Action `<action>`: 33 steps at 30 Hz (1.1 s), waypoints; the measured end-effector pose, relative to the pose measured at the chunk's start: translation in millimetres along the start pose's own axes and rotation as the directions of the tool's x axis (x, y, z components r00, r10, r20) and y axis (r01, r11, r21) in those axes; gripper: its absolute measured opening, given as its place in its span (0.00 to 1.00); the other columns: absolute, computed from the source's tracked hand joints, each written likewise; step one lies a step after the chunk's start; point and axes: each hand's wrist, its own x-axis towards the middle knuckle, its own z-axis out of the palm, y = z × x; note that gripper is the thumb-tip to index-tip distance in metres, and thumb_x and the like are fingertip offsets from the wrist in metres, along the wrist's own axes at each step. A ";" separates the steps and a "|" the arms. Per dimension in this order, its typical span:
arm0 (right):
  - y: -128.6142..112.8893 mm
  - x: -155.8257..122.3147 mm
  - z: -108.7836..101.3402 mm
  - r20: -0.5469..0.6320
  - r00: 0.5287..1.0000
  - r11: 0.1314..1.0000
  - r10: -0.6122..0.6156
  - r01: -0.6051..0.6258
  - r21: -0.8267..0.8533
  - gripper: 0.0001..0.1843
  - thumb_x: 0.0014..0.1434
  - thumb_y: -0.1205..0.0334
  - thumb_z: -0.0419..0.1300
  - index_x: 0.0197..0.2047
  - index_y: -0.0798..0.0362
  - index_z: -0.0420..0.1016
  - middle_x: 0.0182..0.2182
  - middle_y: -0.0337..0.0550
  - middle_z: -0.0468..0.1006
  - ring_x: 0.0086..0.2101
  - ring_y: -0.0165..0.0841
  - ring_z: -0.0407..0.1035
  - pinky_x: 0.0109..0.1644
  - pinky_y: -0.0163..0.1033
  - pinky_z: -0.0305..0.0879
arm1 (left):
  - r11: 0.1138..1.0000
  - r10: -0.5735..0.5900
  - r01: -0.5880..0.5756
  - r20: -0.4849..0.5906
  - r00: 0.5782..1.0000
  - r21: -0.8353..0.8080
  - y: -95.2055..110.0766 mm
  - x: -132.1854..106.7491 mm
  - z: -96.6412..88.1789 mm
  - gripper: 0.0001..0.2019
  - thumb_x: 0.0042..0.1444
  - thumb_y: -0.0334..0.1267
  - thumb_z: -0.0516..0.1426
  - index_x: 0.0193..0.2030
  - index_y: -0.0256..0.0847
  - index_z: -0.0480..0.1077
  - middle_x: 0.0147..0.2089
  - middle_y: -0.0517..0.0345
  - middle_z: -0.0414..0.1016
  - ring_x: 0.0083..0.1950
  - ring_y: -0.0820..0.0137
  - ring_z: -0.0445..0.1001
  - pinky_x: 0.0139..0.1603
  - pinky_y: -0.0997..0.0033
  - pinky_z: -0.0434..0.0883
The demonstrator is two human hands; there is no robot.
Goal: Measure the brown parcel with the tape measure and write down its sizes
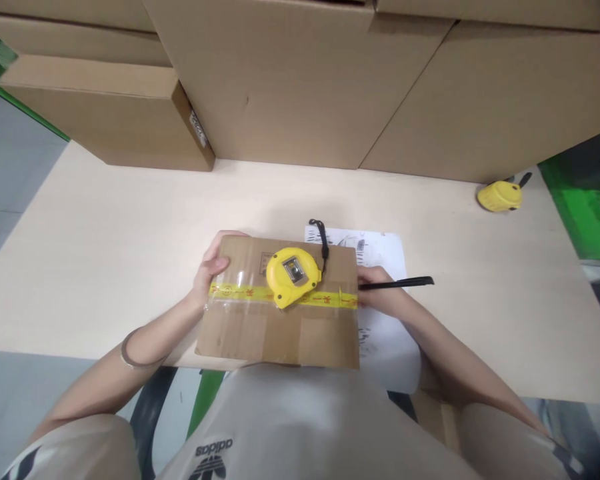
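Between my two hands is a small brown cardboard box, taped across with yellow printed tape and clear tape. My left hand grips its left side, thumb on the top edge and the other fingers hidden behind. On the right side my right hand holds the box, its fingertips out of sight. A black pen sticks out to the right from that same hand. On top of the box lies a yellow tape measure with a black wrist strap. Part of a printed sheet shows beneath the box and right hand.
Large cardboard boxes stand along the back of the pale table. A flatter carton is at the back left. Another yellow tape measure rests near the right rear edge.
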 end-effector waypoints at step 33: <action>-26.4 -4.7 -27.4 -0.268 0.953 0.588 0.143 -0.300 -0.751 0.26 0.67 0.45 0.51 0.21 0.50 0.65 0.25 0.55 0.77 0.33 0.51 0.76 0.39 0.48 0.63 | 0.989 0.118 -0.117 -0.008 0.993 0.093 -10.0 5.3 -11.9 0.22 0.44 0.50 0.66 0.45 0.40 0.78 0.37 0.54 0.79 0.37 0.61 0.77 0.35 0.64 0.72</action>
